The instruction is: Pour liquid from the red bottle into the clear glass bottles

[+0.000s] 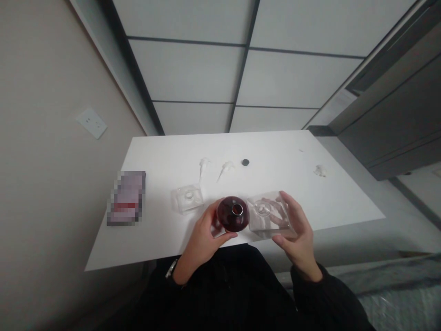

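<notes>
Head view of a white bench (165, 239) set against a beige wall, with 3 bottles in view: 1 dark red and 2 clear.

The left hand (203, 235) grips the dark red round bottle (232, 214) at the near edge of the bench. Its fingers (225, 237) curl closed around the lower side, and the bottle's round open neck faces the camera. The right hand (296, 233) holds the clear square bottle (267, 216) just right of the red one, so the 2 bottles touch or nearly touch. Its fingers (292, 204) are wrapped over the far edge and the thumb is pressed under the near edge. This bottle's neck is also open.

The second clear square bottle (188, 198) stands alone on the bench to the left of the left hand, apart from it.

Farther back lie 1 small black cap (245, 162) and 3 white crumpled scraps: 2 left of the cap (204, 163) (225, 168) and 1 well to the right (320, 170). 1 blurred-out packet (126, 197) rests at the bench's left edge. 1 wall outlet (91, 122) sits on the wall above it. Both sleeves are dark.
</notes>
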Motion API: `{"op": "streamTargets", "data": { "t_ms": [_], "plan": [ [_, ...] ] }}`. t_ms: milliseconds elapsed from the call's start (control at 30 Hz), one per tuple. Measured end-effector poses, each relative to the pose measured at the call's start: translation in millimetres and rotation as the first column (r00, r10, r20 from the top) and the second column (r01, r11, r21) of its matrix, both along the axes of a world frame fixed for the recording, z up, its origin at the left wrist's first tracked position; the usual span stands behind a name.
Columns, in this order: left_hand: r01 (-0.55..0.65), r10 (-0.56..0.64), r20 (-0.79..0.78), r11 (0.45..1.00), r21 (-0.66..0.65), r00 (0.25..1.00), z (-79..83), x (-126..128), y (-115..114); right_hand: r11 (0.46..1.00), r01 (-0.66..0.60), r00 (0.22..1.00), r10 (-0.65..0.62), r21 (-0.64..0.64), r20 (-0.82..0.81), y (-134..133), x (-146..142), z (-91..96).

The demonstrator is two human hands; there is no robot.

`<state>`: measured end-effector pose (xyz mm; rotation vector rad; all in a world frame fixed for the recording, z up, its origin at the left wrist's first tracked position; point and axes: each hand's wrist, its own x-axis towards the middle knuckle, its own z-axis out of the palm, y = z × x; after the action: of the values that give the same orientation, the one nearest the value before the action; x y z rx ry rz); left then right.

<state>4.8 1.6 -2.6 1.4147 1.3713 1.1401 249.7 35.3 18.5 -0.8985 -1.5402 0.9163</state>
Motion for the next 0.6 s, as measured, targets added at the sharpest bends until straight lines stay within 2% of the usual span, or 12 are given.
{"op": "streamTargets", "data": {
  "t_ms": [100,233,433,600],
  "plan": [
    [-0.005,0.005,-0.013,0.999,0.031,1.000,-0.1,0,-3,0.999,0.039,0.998,-0.038,0.002,-0.042,-10,0,-20.7],
    [0.027,-0.024,-0.048,0.998,0.057,0.999,2.3,-1,-5,0.999,0.033,0.998,-0.034,-0.009,-0.048,-15,2,-25.1],
    [0.003,-0.002,-0.075,1.000,0.016,0.997,0.6,0,-4,0.998,0.031,0.999,-0.030,0.056,-0.027,-6,5,1.3],
    [0.018,-0.017,-0.059,1.000,0.024,0.998,-1.5,0,-2,0.980,-0.061,0.989,0.033,0.188,0.147,10,14,40.0]
  ]
}}
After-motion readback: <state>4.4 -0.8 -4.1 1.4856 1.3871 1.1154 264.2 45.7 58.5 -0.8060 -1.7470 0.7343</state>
